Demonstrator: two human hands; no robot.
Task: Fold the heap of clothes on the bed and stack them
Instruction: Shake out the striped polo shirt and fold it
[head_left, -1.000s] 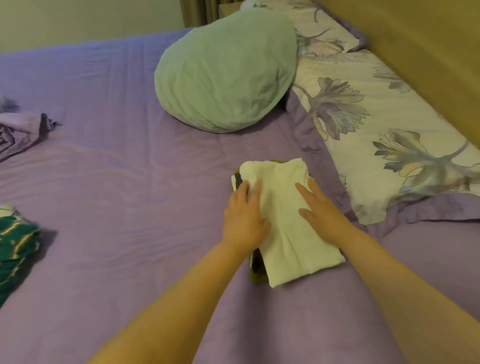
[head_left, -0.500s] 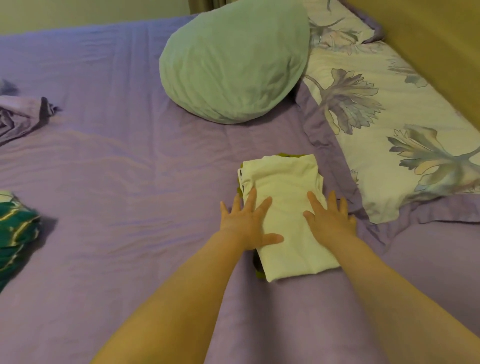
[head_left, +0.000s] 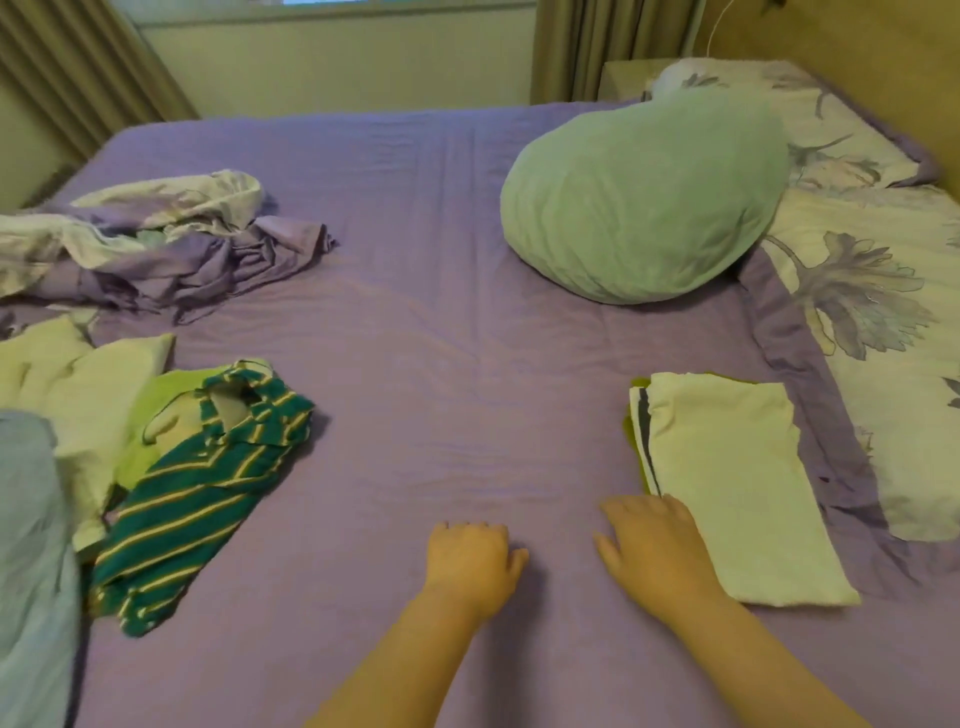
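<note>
A folded white garment (head_left: 727, 483) tops a small stack on the right of the purple bed (head_left: 441, 364); green and dark edges of folded pieces show under it at its left side. My right hand (head_left: 654, 551) rests flat beside the stack's near left corner, fingers apart, holding nothing. My left hand (head_left: 470, 564) lies on the bare sheet to the left, fingers curled under, holding nothing. At the left lies the unfolded heap: a teal striped shirt (head_left: 197, 493), a lime green piece (head_left: 140, 431), a pale yellow garment (head_left: 78, 384) and a light blue one (head_left: 31, 545).
A round mint green cushion (head_left: 644, 202) sits behind the stack. Floral pillows (head_left: 872, 312) line the right side against a wooden headboard. A crumpled purple and white sheet (head_left: 156, 244) lies at the far left. Curtains and a wall stand beyond the bed.
Both hands have slid off the white garment toward me and onto the sheet. The view has swung left and up, bringing the unfolded heap into sight.
</note>
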